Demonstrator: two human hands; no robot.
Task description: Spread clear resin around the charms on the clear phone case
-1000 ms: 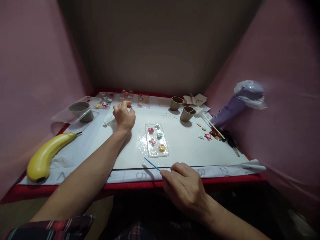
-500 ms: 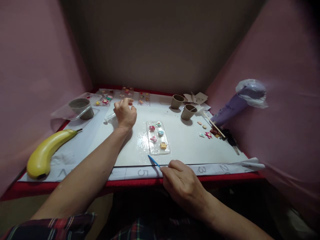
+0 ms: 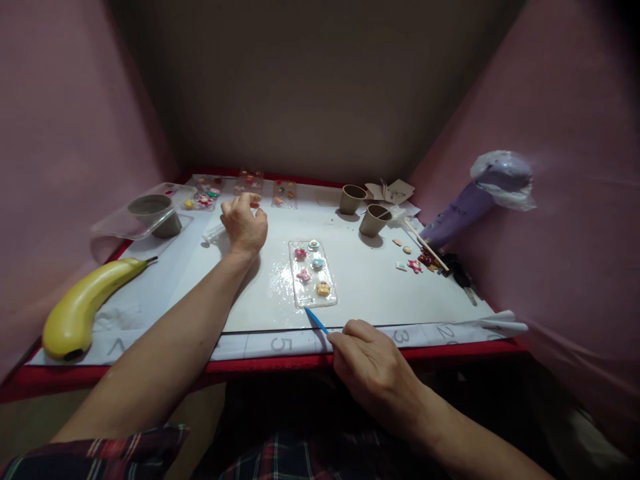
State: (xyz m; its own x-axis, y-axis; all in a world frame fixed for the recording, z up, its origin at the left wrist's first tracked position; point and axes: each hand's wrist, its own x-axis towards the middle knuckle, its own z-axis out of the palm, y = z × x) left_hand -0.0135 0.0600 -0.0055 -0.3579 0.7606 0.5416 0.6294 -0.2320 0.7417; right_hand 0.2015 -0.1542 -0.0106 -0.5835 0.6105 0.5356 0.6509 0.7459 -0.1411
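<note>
My right hand (image 3: 377, 367) is closed round a thin blue plastic stick (image 3: 317, 321), pinched near its end. The stick's tip is at the near edge of a clear phone-case-shaped piece (image 3: 309, 303), which lies flat on the white board and looks glossy. Several small charms sit in it, among them a yellow charm (image 3: 323, 289) and a pink charm (image 3: 303, 275). To the left and farther back, my left hand (image 3: 245, 223) hovers or rests with loosely curled fingers, thumb apart, nothing visible in it. A clear plastic item (image 3: 213, 234) lies partly hidden beside it.
Two brown cups (image 3: 375, 221) stand back right, near loose charms (image 3: 414, 266) and a wooden stick (image 3: 425, 245). More decorated clear pieces (image 3: 285, 194) lie at the back. On the left are a clear lid (image 3: 115, 227), a grey cup (image 3: 167, 225) and a yellow banana-shaped object (image 3: 75, 317). A purple roll (image 3: 465, 207) leans right.
The blue stick's tip has moved slightly right, to the near edge of the clear piece. My left hand keeps its pose; the whole view has shifted a little.
</note>
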